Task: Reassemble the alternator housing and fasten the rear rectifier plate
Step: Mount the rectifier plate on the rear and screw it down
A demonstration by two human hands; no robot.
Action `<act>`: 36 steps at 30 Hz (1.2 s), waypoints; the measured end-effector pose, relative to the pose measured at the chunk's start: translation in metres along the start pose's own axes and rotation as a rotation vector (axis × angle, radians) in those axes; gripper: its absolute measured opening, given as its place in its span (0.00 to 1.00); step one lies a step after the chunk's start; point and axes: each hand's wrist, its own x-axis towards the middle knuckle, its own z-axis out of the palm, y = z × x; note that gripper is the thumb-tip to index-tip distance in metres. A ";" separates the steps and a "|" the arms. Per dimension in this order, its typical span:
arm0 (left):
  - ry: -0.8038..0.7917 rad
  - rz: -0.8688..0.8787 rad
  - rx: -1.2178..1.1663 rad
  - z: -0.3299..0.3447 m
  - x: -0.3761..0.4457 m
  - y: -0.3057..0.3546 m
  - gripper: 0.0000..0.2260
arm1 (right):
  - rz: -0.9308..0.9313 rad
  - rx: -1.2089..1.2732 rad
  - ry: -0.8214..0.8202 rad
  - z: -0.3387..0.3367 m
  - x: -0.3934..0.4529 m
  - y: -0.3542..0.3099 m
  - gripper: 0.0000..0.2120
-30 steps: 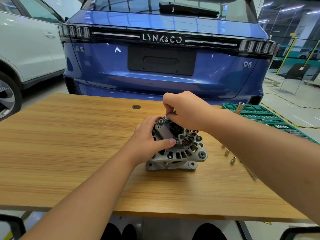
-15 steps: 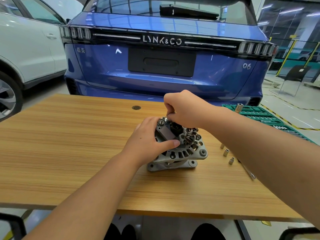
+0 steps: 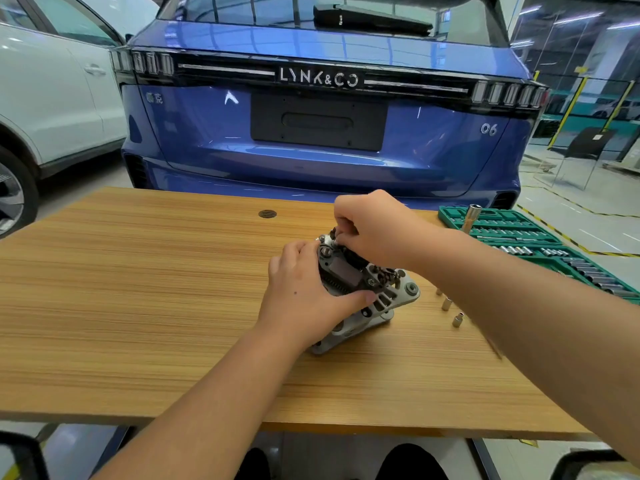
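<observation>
Only readable stuff is on the blue car (image 3: 322, 161) parked beyond the fingers (image 3: 343, 225): "LYNK&CO" across the tailgate light bar (image 3: 318, 77), plus an "06" badge (image 3: 488, 129) lower down, off to their right.

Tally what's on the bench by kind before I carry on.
Alternator: 1, gripped by the left hand, with the right hand pinching at its top
Loose sockets right of it: 2 clearly in view, perhaps a third behind
Green socket set case: 1
Total: 4
</observation>
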 end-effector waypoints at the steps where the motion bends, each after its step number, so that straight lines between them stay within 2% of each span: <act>1: 0.012 0.010 -0.020 -0.001 -0.001 -0.001 0.46 | 0.012 0.027 0.015 0.002 -0.003 0.002 0.16; 5: 0.048 0.041 -0.102 -0.001 -0.008 -0.003 0.43 | 0.055 0.120 0.044 0.002 -0.008 0.004 0.16; 8: 0.083 0.051 -0.080 0.005 -0.012 0.000 0.42 | 0.053 0.067 0.009 -0.002 -0.004 0.003 0.14; 13: 0.109 0.058 -0.030 0.008 -0.010 0.002 0.36 | 0.098 0.093 -0.011 -0.002 0.001 0.010 0.13; 15: 0.106 0.066 -0.030 0.008 -0.010 0.002 0.35 | 0.150 0.153 -0.017 -0.003 0.004 0.015 0.12; 19: 0.122 0.077 -0.045 0.010 -0.013 0.001 0.34 | 0.249 0.418 -0.032 -0.006 0.008 0.030 0.16; 21: 0.115 0.076 -0.054 0.009 -0.013 0.001 0.34 | 0.265 0.472 -0.030 -0.007 0.010 0.035 0.18; 23: 0.098 0.064 -0.060 0.008 -0.013 0.001 0.35 | 0.278 0.498 -0.106 -0.006 0.013 0.038 0.20; 25: 0.085 0.062 -0.065 0.006 -0.012 0.000 0.35 | 0.310 0.517 -0.184 -0.002 0.015 0.041 0.17; 28: 0.072 0.077 -0.093 0.002 -0.013 -0.002 0.34 | 0.344 0.569 -0.214 0.003 0.015 0.044 0.12; 32: 0.034 0.100 -0.132 -0.004 -0.011 -0.009 0.34 | 0.377 0.627 -0.210 0.005 0.012 0.041 0.10; 36: -0.016 0.113 -0.163 -0.009 -0.008 -0.016 0.34 | 0.412 0.535 -0.166 0.004 0.015 0.030 0.07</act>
